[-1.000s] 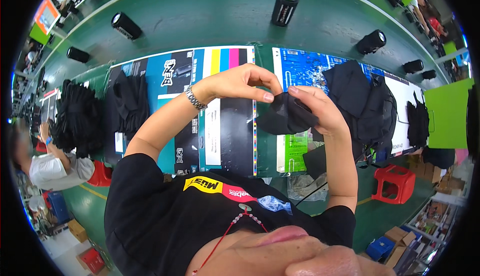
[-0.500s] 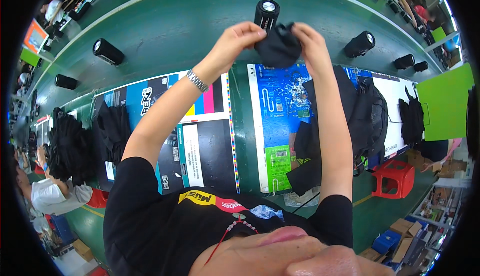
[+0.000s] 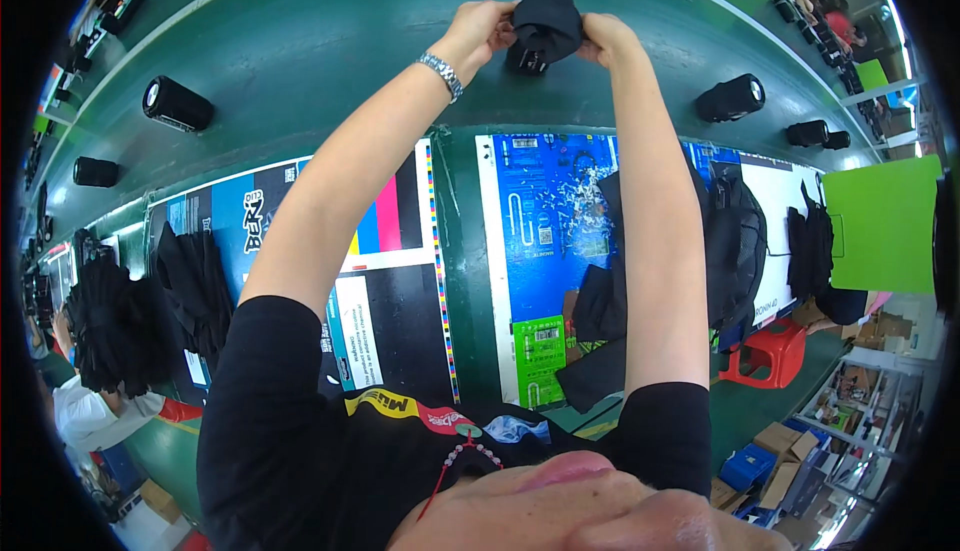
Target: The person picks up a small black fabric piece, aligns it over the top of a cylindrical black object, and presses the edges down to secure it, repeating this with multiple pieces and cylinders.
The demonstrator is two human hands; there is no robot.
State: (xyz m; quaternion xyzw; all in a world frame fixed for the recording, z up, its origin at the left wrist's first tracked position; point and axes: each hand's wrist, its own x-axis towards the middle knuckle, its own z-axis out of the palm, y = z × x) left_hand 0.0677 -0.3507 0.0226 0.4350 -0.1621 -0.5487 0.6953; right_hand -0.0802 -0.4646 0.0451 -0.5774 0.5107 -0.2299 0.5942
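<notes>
A black cloth bag [image 3: 548,19] is draped over the top of a black cylindrical speaker [image 3: 526,60], which stands on the green belt-like surface at the far middle. Only the speaker's lower part shows beneath the fabric. On the left side, the fingers of my left hand [image 3: 484,31] are closed on the bag's edge. My right hand [image 3: 609,39] pinches the cloth from the opposite side, its fingertips partly hidden behind the fabric. Both arms reach straight out over the work table.
More black speakers lie along the green surface [image 3: 330,71], one at left [image 3: 180,104] and one at right [image 3: 731,99]. Piles of black cloth bags [image 3: 112,326] cover parts of the table. A green panel [image 3: 883,226] rises at right; a red stool [image 3: 768,356] stands below.
The bag has gone from hanging between my hands in front of the speaker to covering its top. Both hands have moved farther away from me.
</notes>
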